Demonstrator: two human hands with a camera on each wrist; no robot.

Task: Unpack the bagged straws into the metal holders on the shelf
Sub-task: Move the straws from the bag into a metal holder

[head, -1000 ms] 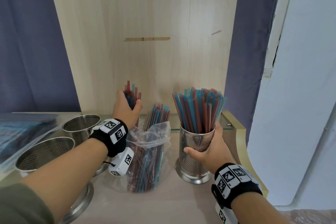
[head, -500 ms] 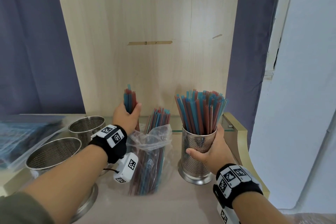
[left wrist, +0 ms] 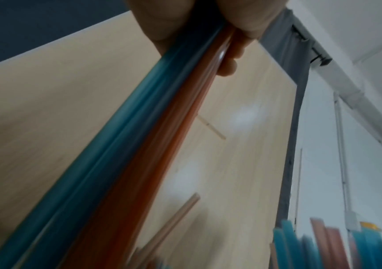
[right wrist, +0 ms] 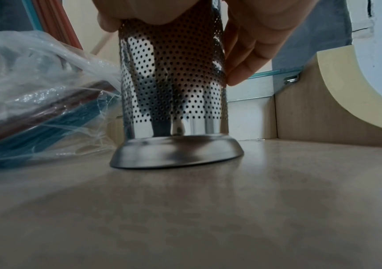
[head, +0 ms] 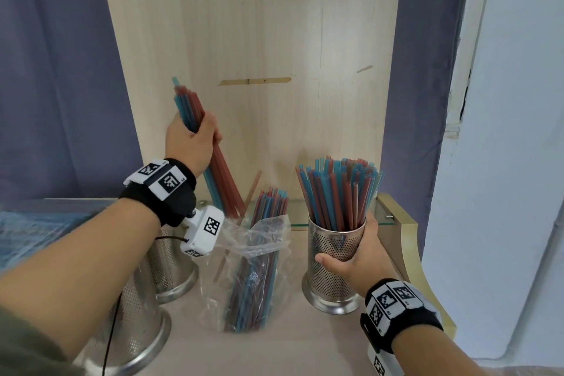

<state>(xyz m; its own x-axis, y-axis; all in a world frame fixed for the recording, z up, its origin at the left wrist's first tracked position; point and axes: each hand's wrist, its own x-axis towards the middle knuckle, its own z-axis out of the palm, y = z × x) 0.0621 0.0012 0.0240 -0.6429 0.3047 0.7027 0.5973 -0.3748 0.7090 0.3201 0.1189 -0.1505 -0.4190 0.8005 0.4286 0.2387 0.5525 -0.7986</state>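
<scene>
My left hand [head: 190,140] grips a bundle of red and blue straws [head: 213,162], raised and tilted, its lower ends just above the clear plastic bag [head: 268,256]. More straws stand in that bag on the shelf. In the left wrist view the bundle of straws [left wrist: 139,145] runs down from my curled fingers [left wrist: 229,61]. My right hand [head: 354,256] holds a perforated metal holder [head: 335,275] full of straws at the right. In the right wrist view the holder [right wrist: 173,91] stands on its base, fingers [right wrist: 242,69] wrapped around it, the bag [right wrist: 35,94] to its left.
Two empty metal holders [head: 171,268] [head: 134,327] stand at the left, partly behind my left forearm. A flat pack of bagged straws [head: 33,229] lies at the far left. A wooden back panel [head: 274,40] rises behind; a curved side board [head: 409,241] closes the shelf's right end.
My left hand has lifted the straw bundle well up out of the bag and tilted it left. The right hand keeps its hold on the full holder.
</scene>
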